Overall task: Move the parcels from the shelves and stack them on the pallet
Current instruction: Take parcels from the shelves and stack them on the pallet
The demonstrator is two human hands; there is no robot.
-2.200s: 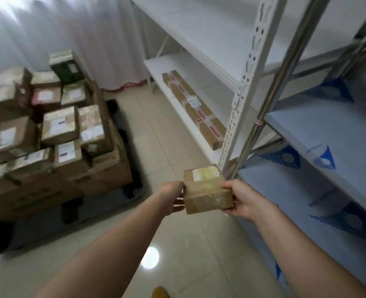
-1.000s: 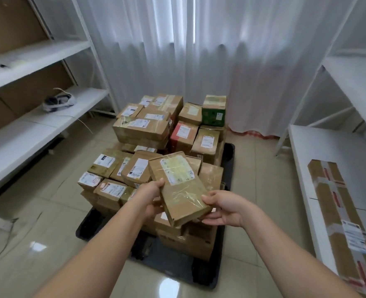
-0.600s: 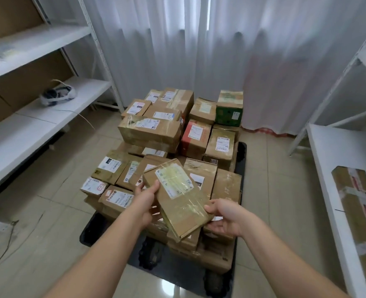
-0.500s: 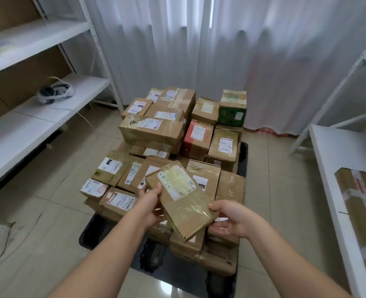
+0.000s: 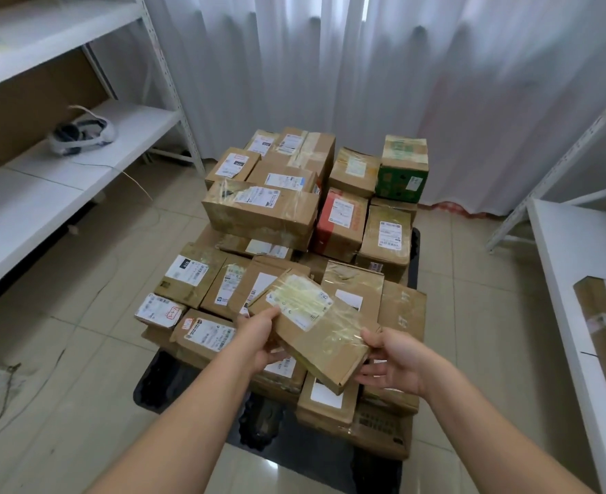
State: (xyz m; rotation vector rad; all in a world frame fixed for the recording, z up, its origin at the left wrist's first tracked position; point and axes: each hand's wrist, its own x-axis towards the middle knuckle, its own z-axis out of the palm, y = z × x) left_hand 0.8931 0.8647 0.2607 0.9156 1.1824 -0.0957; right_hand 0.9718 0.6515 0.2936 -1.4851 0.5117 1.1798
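Over the near edge of the stacked parcels (image 5: 258, 215) on the black pallet (image 5: 173, 386), my left hand (image 5: 258, 336) grips the flat taped cardboard parcel (image 5: 315, 322) at its left side, thumb on top; my right hand (image 5: 390, 361) cups its right end, fingers curled underneath, parcel tilted.

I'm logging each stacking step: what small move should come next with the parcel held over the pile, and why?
Probably lower the held parcel flat onto the boxes under it at the near edge of the stack. The left hand and right hand hold it tilted just above them, over the pallet.
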